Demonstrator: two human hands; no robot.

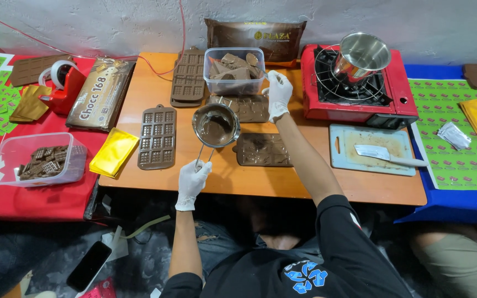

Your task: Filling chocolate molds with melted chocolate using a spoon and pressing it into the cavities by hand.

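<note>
My left hand (pixel 192 179), in a white glove, grips the wire handle of a small metal pot (pixel 216 124) with melted chocolate inside, held over the wooden table (pixel 249 179). My right hand (pixel 278 94), also gloved, holds a spoon (pixel 253 59) that reaches into a clear plastic tub (pixel 234 70) of chocolate chunks. A filled brown mould (pixel 263 149) lies just right of the pot. Another mould (pixel 245 107) sits behind the pot, partly hidden by it.
Two brown moulds (pixel 157 137) (pixel 188 77) lie left of the pot. A red gas stove (pixel 359 83) carries a steel pot (pixel 361 55). A cutting board with a knife (pixel 383 154) sits at right. Chocolate bags, gold foil (pixel 114 152), a tape dispenser (pixel 61 83) and a tub of small bars (pixel 44 159) lie at left.
</note>
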